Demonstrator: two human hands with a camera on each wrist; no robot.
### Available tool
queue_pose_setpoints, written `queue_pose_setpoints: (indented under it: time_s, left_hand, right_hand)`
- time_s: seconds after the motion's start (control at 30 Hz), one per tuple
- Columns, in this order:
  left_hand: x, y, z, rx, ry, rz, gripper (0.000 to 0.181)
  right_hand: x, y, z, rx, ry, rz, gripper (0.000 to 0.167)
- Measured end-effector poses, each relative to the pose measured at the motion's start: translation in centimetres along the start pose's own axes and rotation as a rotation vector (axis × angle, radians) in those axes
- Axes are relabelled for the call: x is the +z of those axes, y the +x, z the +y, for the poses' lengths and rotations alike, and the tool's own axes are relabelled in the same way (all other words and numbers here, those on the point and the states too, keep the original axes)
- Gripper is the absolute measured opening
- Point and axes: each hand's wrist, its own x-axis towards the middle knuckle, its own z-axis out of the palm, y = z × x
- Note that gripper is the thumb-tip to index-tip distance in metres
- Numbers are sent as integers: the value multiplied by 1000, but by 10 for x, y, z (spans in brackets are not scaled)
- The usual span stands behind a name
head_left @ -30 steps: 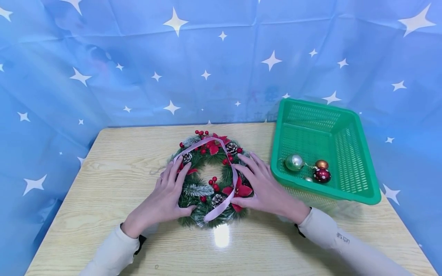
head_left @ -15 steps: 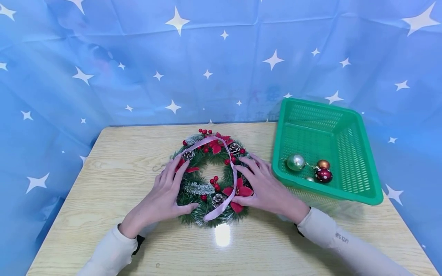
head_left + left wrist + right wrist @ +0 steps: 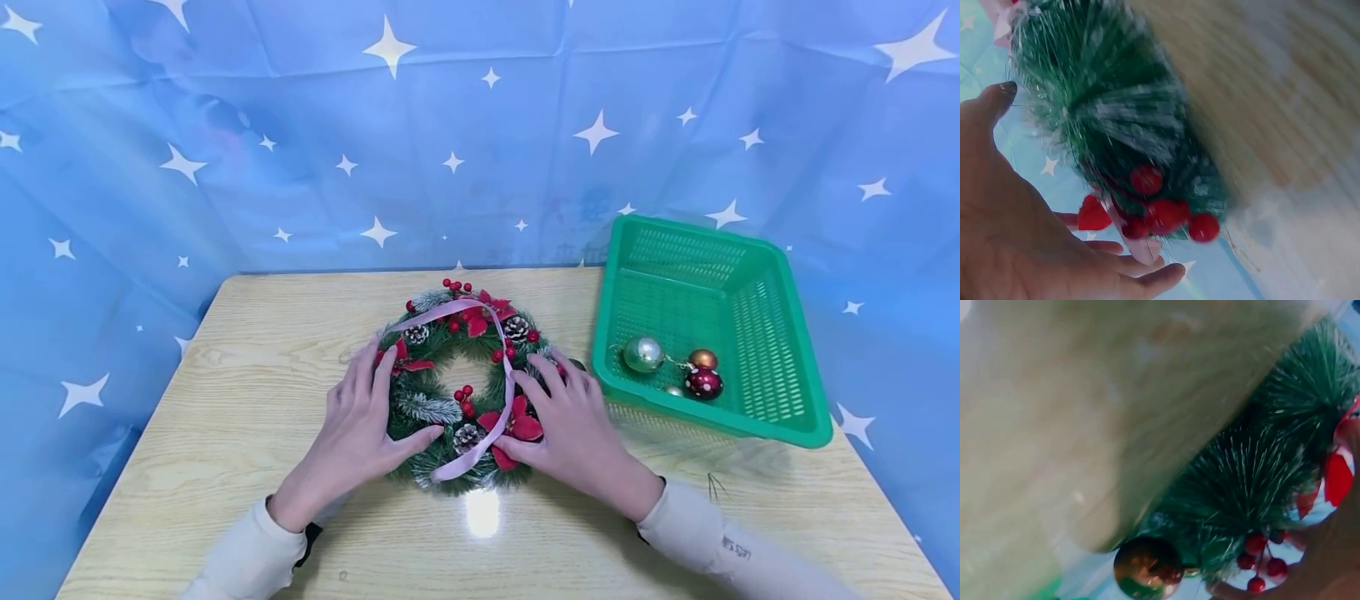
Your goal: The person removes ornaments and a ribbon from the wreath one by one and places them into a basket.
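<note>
A green Christmas wreath point(image 3: 431, 458) lies on the table with red poinsettias, berries and pinecones on it. A pink ribbon point(image 3: 508, 392) loops loosely across its front. My left hand point(image 3: 360, 417) rests on the wreath's left side, fingers spread and thumb near the lower left. In the left wrist view the thumb stands apart from the needles. My right hand point(image 3: 573, 425) touches the right side, its thumb by the lower poinsettia point(image 3: 521, 425). A copper-coloured ball ornament point(image 3: 1147, 567) sits at the wreath's outer edge in the right wrist view. The undersides of my fingers are partly hidden.
A green plastic basket point(image 3: 806, 367) stands at the right, holding a silver ball point(image 3: 643, 354), a copper ball point(image 3: 702, 358) and a dotted dark red ball point(image 3: 703, 383). Small dark strands point(image 3: 715, 486) lie beside my right sleeve. A blue star-print cloth point(image 3: 480, 108) hangs behind the table.
The wreath has turned slightly clockwise under my hands. My right hand has shifted a little nearer to me, and my left thumb has moved up along the wreath. The basket stays put.
</note>
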Motion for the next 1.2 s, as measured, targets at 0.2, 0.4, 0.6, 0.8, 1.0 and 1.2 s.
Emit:
queue_pose_setpoints:
  time_s: [0.2, 0.4, 0.6, 0.8, 1.0, 1.2]
  left_hand:
    - [6, 1, 6, -12, -13, 9, 120]
    - [10, 4, 5, -6, -29, -11, 119]
    - [11, 5, 2, 33, -34, -31, 117]
    - [8, 9, -5, 82, -57, -59, 115]
    - [4, 14, -16, 137, -78, -96, 113]
    - [2, 16, -21, 156, -87, -113, 113]
  right_hand:
    - [4, -8, -14, 9, -64, 47, 93]
    - [1, -9, -20, 21, -34, 40, 92]
    - [-8, -12, -11, 41, 100, -9, 94]
    - [-15, -20, 4, 105, 206, -32, 83]
    - [-18, -25, 14, 158, 246, -41, 71]
    - [-18, -27, 19, 181, 289, -54, 67]
